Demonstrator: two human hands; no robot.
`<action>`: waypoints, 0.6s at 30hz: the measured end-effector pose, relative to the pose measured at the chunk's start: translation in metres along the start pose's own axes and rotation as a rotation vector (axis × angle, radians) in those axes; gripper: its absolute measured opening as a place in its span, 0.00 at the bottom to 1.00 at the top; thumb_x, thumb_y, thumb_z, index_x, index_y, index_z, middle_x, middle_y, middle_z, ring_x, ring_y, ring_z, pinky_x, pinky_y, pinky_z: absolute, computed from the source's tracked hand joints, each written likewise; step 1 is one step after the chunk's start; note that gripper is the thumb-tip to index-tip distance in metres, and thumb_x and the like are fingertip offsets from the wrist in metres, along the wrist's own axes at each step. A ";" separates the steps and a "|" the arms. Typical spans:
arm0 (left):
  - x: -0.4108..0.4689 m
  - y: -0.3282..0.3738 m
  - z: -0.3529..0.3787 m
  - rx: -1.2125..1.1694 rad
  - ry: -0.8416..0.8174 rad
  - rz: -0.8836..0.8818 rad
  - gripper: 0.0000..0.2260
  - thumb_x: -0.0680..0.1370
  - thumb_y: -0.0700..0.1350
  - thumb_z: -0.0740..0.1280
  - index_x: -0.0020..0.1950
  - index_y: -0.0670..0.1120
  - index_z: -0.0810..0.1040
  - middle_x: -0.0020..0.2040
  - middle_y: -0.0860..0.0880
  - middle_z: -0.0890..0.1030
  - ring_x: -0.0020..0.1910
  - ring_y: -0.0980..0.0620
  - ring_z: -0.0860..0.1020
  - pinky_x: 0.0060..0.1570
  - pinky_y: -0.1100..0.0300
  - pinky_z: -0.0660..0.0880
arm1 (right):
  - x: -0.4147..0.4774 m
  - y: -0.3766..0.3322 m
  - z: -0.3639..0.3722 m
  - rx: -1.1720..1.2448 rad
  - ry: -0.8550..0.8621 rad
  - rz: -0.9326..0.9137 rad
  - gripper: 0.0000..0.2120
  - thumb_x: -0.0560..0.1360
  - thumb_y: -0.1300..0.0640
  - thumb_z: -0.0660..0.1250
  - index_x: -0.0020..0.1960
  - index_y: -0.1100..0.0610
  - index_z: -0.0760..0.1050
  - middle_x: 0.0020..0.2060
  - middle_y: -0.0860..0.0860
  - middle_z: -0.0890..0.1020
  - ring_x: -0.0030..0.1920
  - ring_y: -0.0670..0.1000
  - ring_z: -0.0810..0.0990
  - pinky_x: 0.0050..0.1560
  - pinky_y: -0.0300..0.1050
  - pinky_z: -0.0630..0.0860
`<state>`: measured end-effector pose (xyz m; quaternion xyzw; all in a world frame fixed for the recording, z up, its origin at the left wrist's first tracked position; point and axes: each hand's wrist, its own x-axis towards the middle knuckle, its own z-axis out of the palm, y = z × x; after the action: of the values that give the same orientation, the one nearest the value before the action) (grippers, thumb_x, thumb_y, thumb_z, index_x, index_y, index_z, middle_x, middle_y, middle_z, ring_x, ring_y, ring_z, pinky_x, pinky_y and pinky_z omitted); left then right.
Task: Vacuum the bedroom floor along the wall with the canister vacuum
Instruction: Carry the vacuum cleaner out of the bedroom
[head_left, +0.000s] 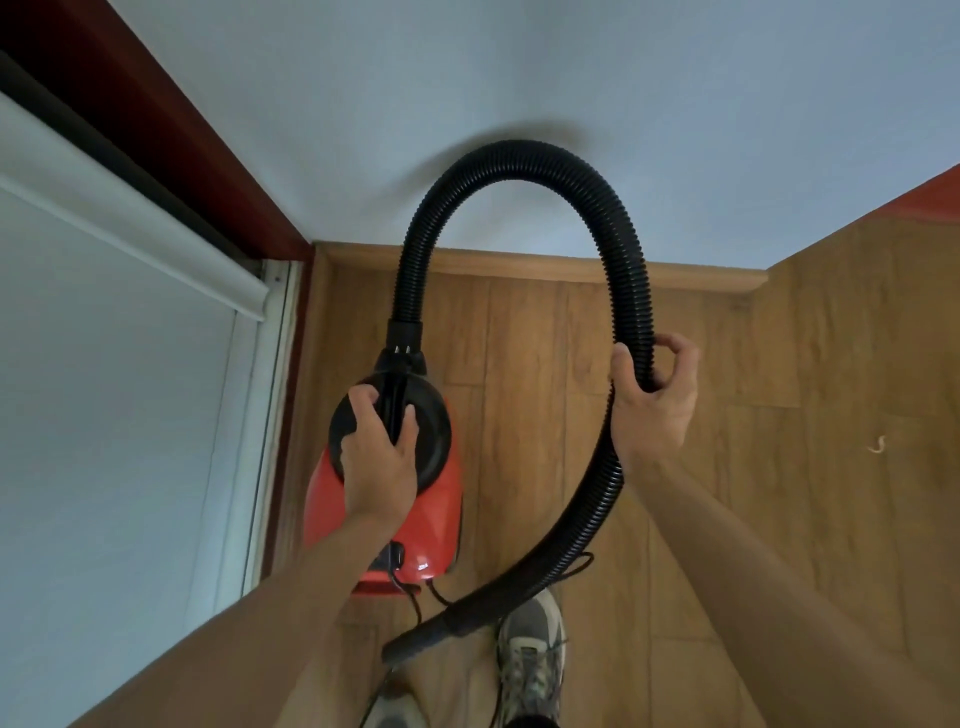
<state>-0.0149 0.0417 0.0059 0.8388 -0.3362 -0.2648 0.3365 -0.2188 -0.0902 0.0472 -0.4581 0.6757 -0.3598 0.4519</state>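
Note:
A red canister vacuum (436, 519) with a black round top hangs above the wooden floor, near the window on the left. My left hand (382, 452) grips its black carrying handle on top. A black ribbed hose (519, 161) rises from the canister's front, arches over against the pale wall and comes down on the right. My right hand (652, 400) is curled round that hose at mid-length. The hose ends in a black nozzle (421, 636) hanging low by my shoe.
A pale wall with a wooden skirting board (675, 273) runs across ahead, above plank flooring (524, 364). A window with a white roller blind (104, 364) and dark red frame stands at left. A black power cord (571, 566) trails behind the canister. A small curl of debris (878, 444) lies at right.

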 end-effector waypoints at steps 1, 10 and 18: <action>0.003 -0.002 0.002 0.002 -0.001 0.006 0.09 0.82 0.46 0.62 0.57 0.52 0.62 0.33 0.42 0.77 0.24 0.46 0.74 0.22 0.53 0.70 | 0.004 0.005 0.003 -0.004 -0.003 0.002 0.12 0.78 0.50 0.69 0.59 0.46 0.69 0.36 0.53 0.78 0.32 0.51 0.74 0.30 0.45 0.72; 0.023 -0.027 0.021 -0.002 0.001 0.022 0.09 0.82 0.46 0.62 0.58 0.54 0.62 0.35 0.40 0.78 0.25 0.41 0.76 0.25 0.41 0.76 | 0.028 0.043 0.020 -0.030 0.015 -0.027 0.14 0.79 0.50 0.68 0.61 0.48 0.68 0.37 0.53 0.78 0.35 0.50 0.76 0.35 0.49 0.76; 0.022 -0.040 0.027 -0.018 0.007 0.016 0.10 0.83 0.45 0.61 0.61 0.49 0.63 0.36 0.41 0.78 0.26 0.43 0.78 0.25 0.42 0.77 | 0.036 0.071 0.033 -0.038 -0.067 -0.005 0.13 0.81 0.50 0.65 0.63 0.47 0.66 0.39 0.54 0.79 0.36 0.51 0.77 0.38 0.50 0.78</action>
<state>-0.0033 0.0371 -0.0460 0.8339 -0.3395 -0.2620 0.3474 -0.2148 -0.1034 -0.0376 -0.4801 0.6655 -0.3326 0.4647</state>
